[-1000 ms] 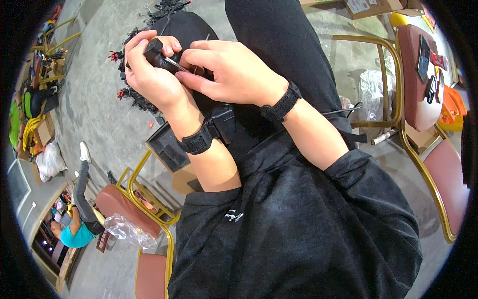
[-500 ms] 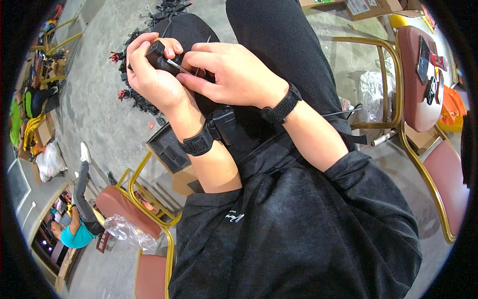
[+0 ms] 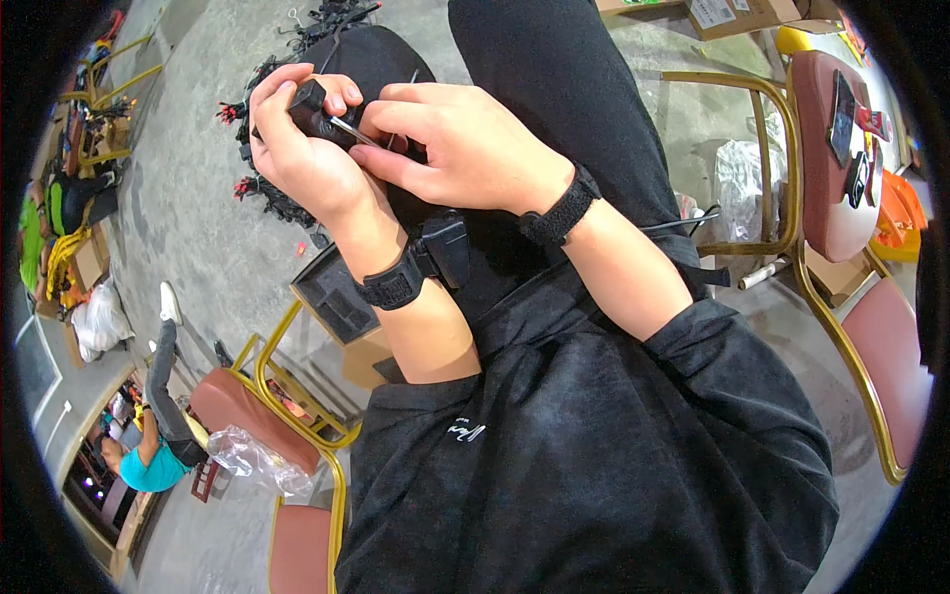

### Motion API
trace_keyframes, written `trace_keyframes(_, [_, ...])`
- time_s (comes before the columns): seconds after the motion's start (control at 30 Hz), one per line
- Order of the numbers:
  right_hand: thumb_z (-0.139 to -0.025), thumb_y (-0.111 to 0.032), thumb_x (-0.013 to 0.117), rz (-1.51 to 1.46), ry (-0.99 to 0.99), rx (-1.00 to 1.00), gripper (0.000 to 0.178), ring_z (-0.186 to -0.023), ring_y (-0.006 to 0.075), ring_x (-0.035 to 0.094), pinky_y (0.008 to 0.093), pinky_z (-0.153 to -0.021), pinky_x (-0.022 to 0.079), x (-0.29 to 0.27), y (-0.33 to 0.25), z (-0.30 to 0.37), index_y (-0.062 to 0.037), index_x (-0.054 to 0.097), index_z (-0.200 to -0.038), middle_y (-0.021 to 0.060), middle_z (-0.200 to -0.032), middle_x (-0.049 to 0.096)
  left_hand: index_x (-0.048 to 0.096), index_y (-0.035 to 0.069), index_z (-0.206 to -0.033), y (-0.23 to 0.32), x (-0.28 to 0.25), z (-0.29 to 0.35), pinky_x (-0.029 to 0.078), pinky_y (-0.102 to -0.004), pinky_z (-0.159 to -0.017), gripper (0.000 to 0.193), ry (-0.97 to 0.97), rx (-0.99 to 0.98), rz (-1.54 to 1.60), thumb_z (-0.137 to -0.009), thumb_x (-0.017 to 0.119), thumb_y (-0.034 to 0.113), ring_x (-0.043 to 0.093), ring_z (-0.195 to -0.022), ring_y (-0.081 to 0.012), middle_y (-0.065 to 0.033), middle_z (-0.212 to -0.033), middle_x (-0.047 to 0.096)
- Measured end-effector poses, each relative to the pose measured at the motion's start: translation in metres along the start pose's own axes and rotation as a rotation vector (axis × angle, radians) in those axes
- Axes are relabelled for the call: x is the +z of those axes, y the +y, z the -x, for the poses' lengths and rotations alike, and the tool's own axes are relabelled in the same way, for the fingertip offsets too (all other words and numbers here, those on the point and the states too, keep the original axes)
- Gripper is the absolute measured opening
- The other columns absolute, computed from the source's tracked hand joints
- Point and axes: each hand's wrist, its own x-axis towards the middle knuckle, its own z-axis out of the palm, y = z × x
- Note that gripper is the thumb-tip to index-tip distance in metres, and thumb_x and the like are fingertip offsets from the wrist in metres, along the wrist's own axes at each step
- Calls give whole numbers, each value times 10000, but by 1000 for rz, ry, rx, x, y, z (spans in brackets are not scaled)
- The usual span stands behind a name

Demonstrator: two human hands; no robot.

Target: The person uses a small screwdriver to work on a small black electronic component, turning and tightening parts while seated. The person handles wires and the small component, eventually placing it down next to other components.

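My left hand (image 3: 312, 153) is curled round a small black block-shaped device (image 3: 310, 107), held above my lap. Its fingers wrap over the device, hiding part of it. My right hand (image 3: 465, 148) pinches a slim metal tool (image 3: 350, 132) with thumb and fingers. The tool's shiny end meets the device beside my left palm; its exact kind cannot be made out. Both hands nearly touch. Black straps circle both wrists, and a black box-shaped unit (image 3: 445, 247) sits beside the left wrist strap (image 3: 394, 284).
Bundles of black cables with red ends (image 3: 272, 198) lie on the concrete floor beyond my left hand. At right, a gold-framed chair (image 3: 826, 198) bears a phone (image 3: 842, 117) and small items. An open box (image 3: 336, 292) stands left of my left forearm. Another person (image 3: 153, 460) is far left.
Almost nothing differs. My left hand and the device have shifted very slightly; both hands keep their hold.
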Motion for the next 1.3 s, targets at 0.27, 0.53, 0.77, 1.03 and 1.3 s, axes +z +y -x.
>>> trace_keyframes(0.27, [-828, -281, 595, 4, 11, -8, 209, -726, 292, 604, 392, -644, 486, 1, 0, 0, -74, 616, -806, 100, -746, 581, 491, -6, -877, 0, -1, 0, 408, -322, -630, 196, -22, -9, -36, -836, 439, 178, 450, -616, -205, -70, -596, 414])
trace_keyframes(0.53, [-818, -227, 638, 14, 16, -30, 179, -700, 275, 595, 347, -617, 476, 2, 3, 1, -50, 616, -833, 96, -767, 584, 540, -34, -818, -3, -3, -2, 437, -319, -585, 216, 3, -10, 71, -852, 419, 141, 481, -563, -189, -115, -582, 477])
trace_keyframes(0.77, [-831, -290, 593, 17, 44, -30, 235, -708, 294, 602, 393, -633, 485, 3, 3, 0, -57, 610, -800, 101, -728, 573, 541, -37, -816, -3, -3, -3, 435, -313, -588, 217, -1, -8, 47, -843, 421, 142, 489, -568, -195, -108, -571, 472])
trace_keyframes(1.03, [-826, -245, 624, 30, 18, -28, 197, -731, 279, 601, 355, -642, 478, 1, 3, 2, -48, 624, -842, 95, -785, 593, 541, -36, -813, -2, -2, -3, 433, -308, -590, 226, 17, -30, 63, -840, 424, 156, 488, -569, -201, -101, -562, 461])
trace_keyframes(1.3, [-837, -295, 584, 28, 52, -43, 243, -717, 290, 613, 391, -642, 496, 3, 3, 1, -55, 611, -805, 98, -747, 595, 538, -36, -822, -2, -1, -2, 428, -307, -588, 223, 17, -11, 37, -833, 430, 160, 490, -572, -202, -95, -559, 454])
